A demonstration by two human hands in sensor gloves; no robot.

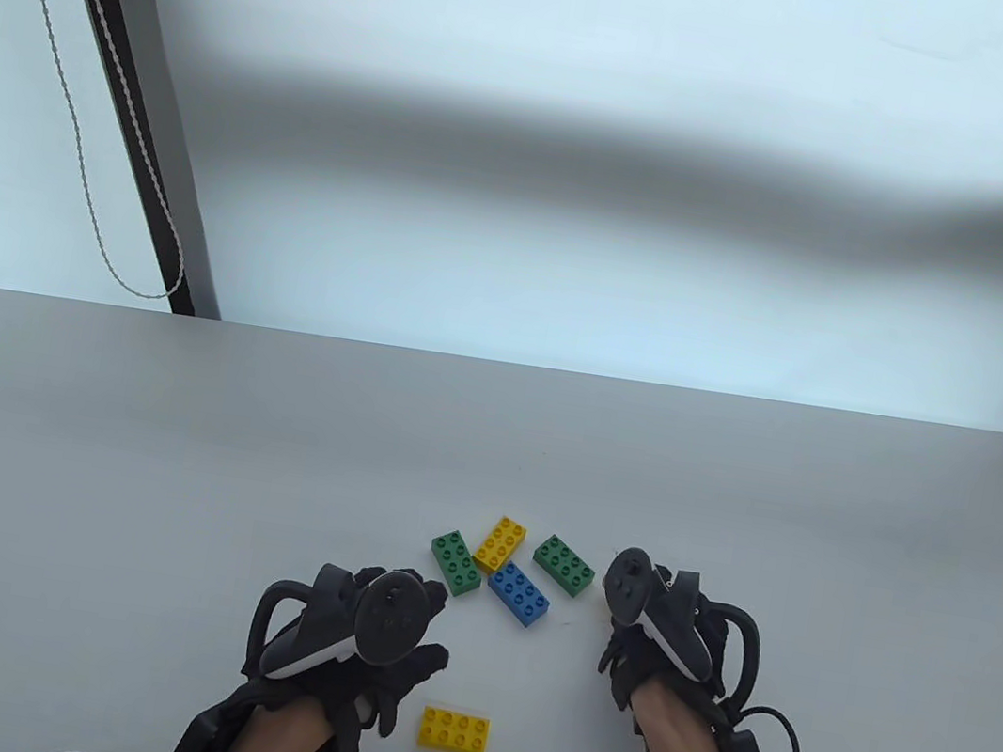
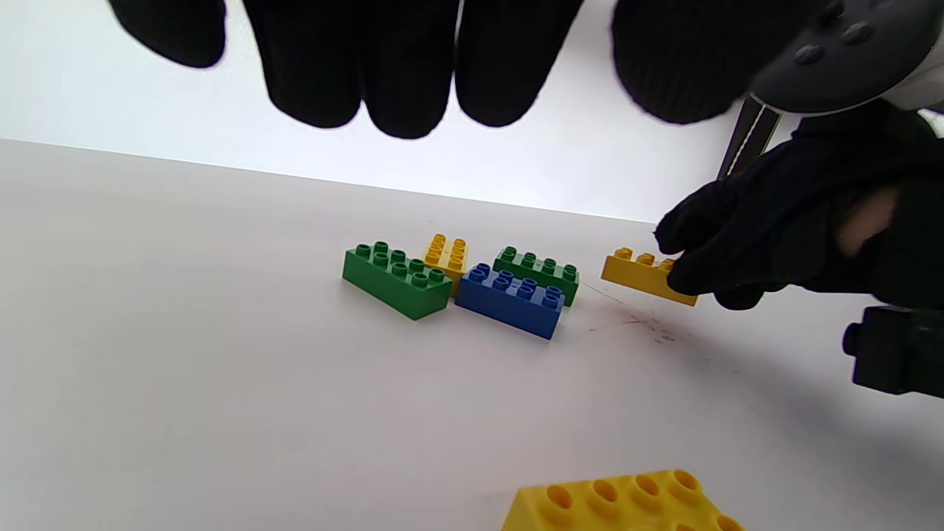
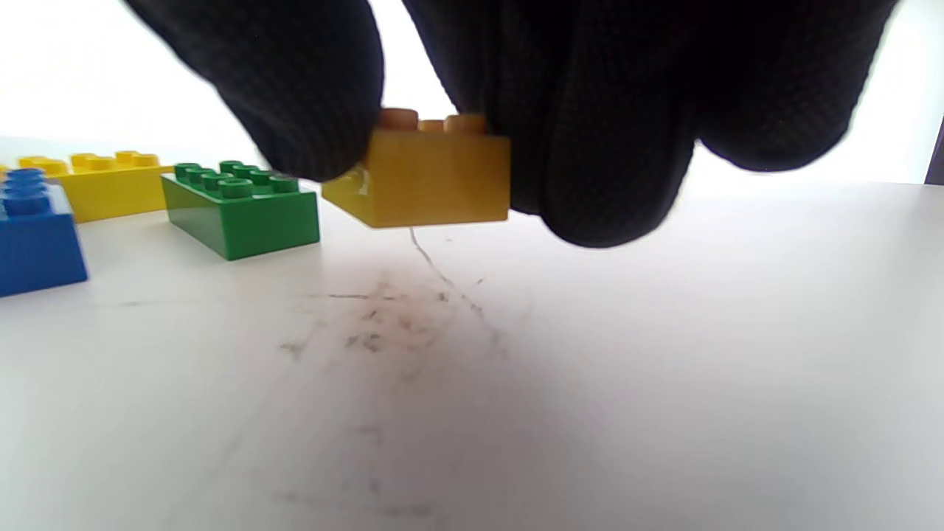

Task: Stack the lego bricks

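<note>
Low in the table view, right of centre, the right hand (image 1: pixel 660 639) pinches a yellow brick (image 3: pixel 428 181) between thumb and fingers (image 3: pixel 612 147); the right wrist view shows that brick tilted, its near end clear of the table (image 1: pixel 165 456), with dark scuff marks (image 3: pixel 398 324) on the surface below it. From above, the brick is hidden under the hand and its tracker (image 1: pixel 651 604). In the left wrist view it sits at the right of the frame, just beside the cluster of other bricks.

That cluster lies at the centre of the table view: a green brick (image 1: pixel 455 564) on the left, a second yellow brick (image 1: pixel 502 544) at the top, a blue brick (image 1: pixel 518 594) below it, and another green brick (image 1: pixel 564 566) on the right. The left green, yellow and blue ones touch or nearly touch; the right green one is just beside the blue.

A third yellow brick (image 1: pixel 455 731) lies flat alone near the bottom centre, well apart from the cluster and just right of the left hand (image 1: pixel 354 648). That hand grasps nothing: in the left wrist view its fingers (image 2: pixel 383 66) hang loosely spread along the top edge, above the table
</note>
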